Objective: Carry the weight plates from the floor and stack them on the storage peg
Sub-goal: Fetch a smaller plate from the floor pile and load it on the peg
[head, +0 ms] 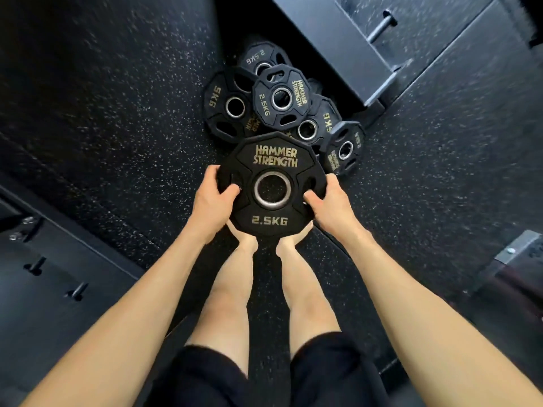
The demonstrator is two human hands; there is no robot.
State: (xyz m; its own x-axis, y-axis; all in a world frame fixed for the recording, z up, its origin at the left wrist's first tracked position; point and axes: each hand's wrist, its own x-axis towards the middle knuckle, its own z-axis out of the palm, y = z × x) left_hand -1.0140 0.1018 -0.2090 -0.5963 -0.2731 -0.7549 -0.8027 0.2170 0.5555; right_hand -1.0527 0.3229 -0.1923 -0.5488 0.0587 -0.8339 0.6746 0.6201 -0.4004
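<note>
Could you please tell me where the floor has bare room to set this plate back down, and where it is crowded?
Bare rubber floor lies left of the 5KG plate, and more right of the tilted small plate. Straight ahead of the held 2.5KG plate it is crowded: overlapping plates run up to the black platform.

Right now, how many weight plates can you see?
6. One held plate in both hands; five in the floor pile: back plate, left plate, top plate, middle plate, right plate. More may hide underneath.
</note>
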